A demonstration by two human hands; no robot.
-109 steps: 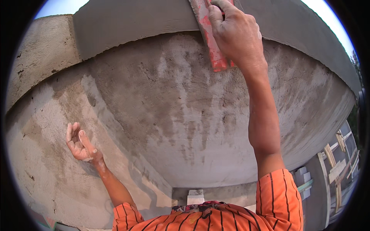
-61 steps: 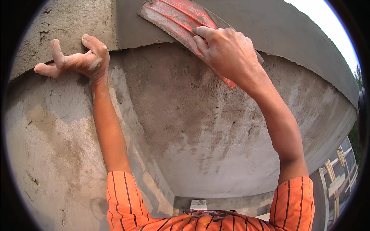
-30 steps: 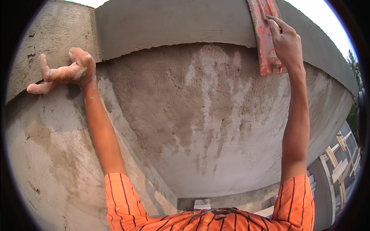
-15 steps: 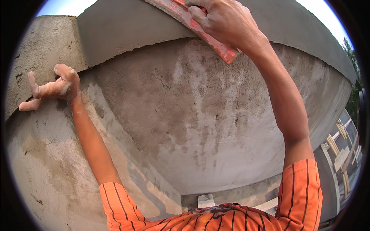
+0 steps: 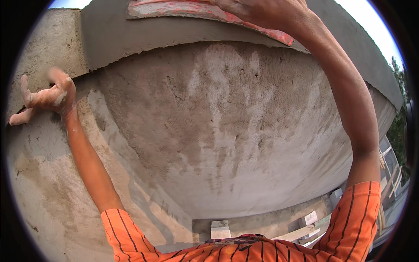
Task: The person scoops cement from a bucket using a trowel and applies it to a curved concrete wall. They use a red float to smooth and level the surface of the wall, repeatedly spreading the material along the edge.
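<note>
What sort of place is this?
Probably a building site: the right hand holds a worn red plastering float over a smooth grey plaster band, and planks lie below.

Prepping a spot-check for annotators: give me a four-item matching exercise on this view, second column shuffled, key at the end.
1. left hand
2. right hand
3. float
4. shirt

A. orange, dark-striped
B. gripping, top of picture
C. red, grey-smeared, across the smooth grey band
D. fingers spread, far left

Pairs: 1-D, 2-B, 3-C, 4-A
</note>
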